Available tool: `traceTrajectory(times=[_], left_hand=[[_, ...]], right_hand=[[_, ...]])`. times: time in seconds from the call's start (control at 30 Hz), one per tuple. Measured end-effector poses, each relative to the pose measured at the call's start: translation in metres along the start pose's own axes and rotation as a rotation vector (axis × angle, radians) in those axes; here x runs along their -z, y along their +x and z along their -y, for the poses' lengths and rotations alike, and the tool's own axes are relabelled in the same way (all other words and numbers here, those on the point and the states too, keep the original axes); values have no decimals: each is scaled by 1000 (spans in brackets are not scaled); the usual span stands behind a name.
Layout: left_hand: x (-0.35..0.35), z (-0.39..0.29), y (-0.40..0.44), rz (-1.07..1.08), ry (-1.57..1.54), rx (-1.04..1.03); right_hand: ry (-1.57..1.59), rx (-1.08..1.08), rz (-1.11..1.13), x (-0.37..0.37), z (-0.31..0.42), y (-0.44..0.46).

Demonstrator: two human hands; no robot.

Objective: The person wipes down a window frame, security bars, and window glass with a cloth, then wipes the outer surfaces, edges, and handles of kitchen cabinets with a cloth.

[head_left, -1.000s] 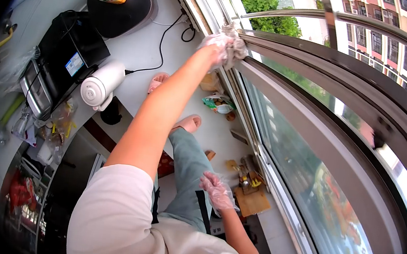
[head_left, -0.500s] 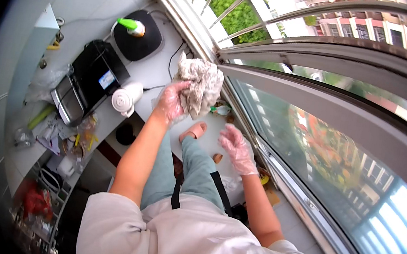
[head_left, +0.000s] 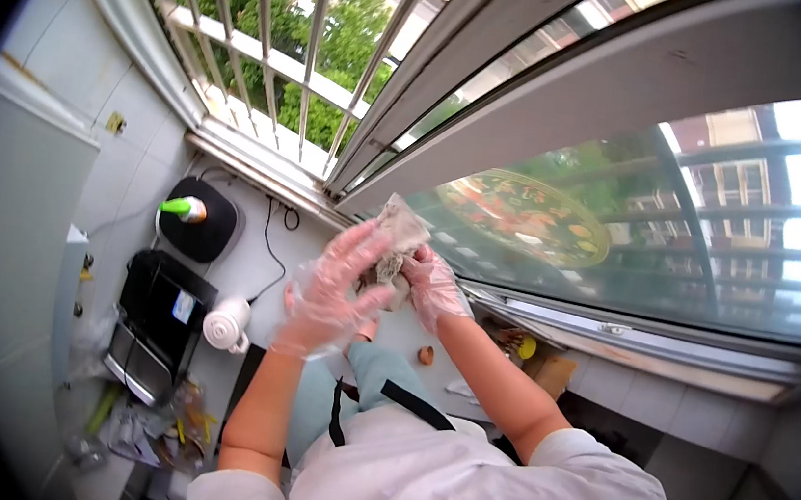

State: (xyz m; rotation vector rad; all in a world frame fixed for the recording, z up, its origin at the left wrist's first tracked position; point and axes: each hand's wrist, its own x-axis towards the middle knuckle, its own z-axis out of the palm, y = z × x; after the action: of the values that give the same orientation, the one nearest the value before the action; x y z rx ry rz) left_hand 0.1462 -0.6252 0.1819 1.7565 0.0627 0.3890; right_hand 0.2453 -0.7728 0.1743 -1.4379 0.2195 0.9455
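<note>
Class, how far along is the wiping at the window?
Done: left hand and right hand are gloved. In hand: a crumpled cloth, gripped by the right. Probably left: brownish marks along the window ledge. How much is wiped can't be told.

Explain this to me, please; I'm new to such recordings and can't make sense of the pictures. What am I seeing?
There is no machine here, only a person. Every picture comes from one camera on their head, looking forward and down, so their own arms reach up from the bottom.

Both hands wear thin clear gloves. The right hand grips a dirty cloth; the left hand is spread beside it, and I can't tell whether it touches.

On the white surface at the left are a white jug, a black machine and a round-cornered black appliance with a green-topped bottle. Window glass fills the right.
</note>
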Motion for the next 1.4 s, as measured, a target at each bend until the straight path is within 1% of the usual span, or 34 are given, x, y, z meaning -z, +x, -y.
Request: traceTrajectory(times=[0.03, 0.07, 0.17, 0.2, 0.3, 0.33, 0.43, 0.47, 0.5, 0.57, 0.63, 0.7, 0.73, 0.8, 0.83, 0.87, 0.9, 0.97, 1.03, 1.1, 1.13, 1.2, 1.27, 1.33, 1.4], left_hand=[[-4, -8, 2, 48, 206, -85], [-10, -16, 6, 48, 333, -137], [-21, -30, 13, 41, 332, -95], [-19, -33, 16, 46, 307, -96], [-17, -38, 27, -15, 332, -201], [-22, -47, 31, -84, 314, -208], [-10, -63, 48, -85, -75, -86], [-1, -73, 57, -129, -64, -84], [7, -80, 66, -183, -95, -133], [20, -106, 89, -235, -461, -117], [28, -129, 130, -342, -569, -447], [36, -177, 164, -432, -494, -650], [34, -186, 182, -464, -391, -735], [28, -205, 203, -555, 3, -859], [26, -214, 210, -607, 300, -890], [15, -203, 225, -572, 115, -971], [11, -197, 222, -573, 195, -780], [-4, -178, 217, -646, 288, -696], [-15, -140, 205, -667, 312, -771], [-14, -122, 196, -663, 337, -841], [-12, -116, 193, -645, 346, -875], [-9, -110, 188, -604, 363, -944], [-9, -107, 183, -567, 373, -1006], [-8, -123, 183, -520, 410, -1035], [-5, -142, 193, -559, 472, -1117]], right_hand=[[65, -25, -18, -6, 14, -12], [129, -51, -32, -6, 22, -20], [144, 48, 79, 9, 25, -29], [135, 69, 129, 6, 35, -42], [-20, 258, 197, 4, 54, -63], [-261, 330, 227, 18, 58, -64], [-188, 404, 252, 24, 68, -79], [-216, 435, 234, 25, 75, -89], [-208, 424, 242, 26, 82, -95], [-186, 396, 251, 30, 89, -106], [-172, 305, 194, 40, 77, -103], [-179, 218, 135, 41, 70, -103], [-296, 229, 135, 44, 63, -100], [-420, 170, 130, 36, 59, -108], [-480, 139, 129, 32, 55, -110], [-489, 136, 146, 32, 44, -109], [-554, 118, 158, 32, 37, -110], [-677, 84, 180, 32, 27, -113], [-651, 84, 177, 32, 20, -119], [-680, 123, 162, 37, 8, -118], [-775, 158, 135, 37, 10, -123], [-757, 127, 123, 40, 7, -122], [-763, 112, 113, 40, 7, -126], [-791, 121, 111, 37, 17, -131], [-785, 154, 112, 46, 10, -126]])
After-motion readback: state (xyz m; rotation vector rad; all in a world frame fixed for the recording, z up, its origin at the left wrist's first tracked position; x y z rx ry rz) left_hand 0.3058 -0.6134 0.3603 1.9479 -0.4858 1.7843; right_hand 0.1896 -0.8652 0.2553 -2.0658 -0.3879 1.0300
